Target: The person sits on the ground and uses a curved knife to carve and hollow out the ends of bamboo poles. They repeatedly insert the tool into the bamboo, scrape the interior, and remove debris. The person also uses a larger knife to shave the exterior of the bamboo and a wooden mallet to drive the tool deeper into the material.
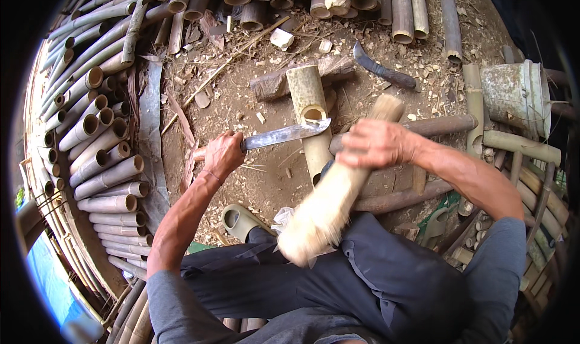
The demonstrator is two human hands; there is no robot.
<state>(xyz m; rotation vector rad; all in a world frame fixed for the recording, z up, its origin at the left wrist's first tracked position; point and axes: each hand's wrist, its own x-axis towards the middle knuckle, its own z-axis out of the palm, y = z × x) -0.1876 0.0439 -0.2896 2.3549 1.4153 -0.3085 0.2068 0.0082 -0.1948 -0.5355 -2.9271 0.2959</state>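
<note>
A bamboo tube (304,90) lies tilted in front of me, its far end raised on a short log (270,86). A notch is cut through its upper side around the middle. My left hand (222,157) is closed around the handle of a machete (278,137). The blade crosses the tube at the notch, its tip reaching just past the tube's right side. My right hand (376,143) grips a thick, pale wooden club (323,217), smeared by motion. The club's wide end is over my lap, and its narrower end sticks out beyond my fist.
A curved knife (386,73) lies on the chip-strewn dirt floor beyond the tube. Cut bamboo tubes (109,175) are stacked at the left, with more (402,12) along the far side. At the right lie a dirty white bucket (513,99) and bamboo framing (522,146).
</note>
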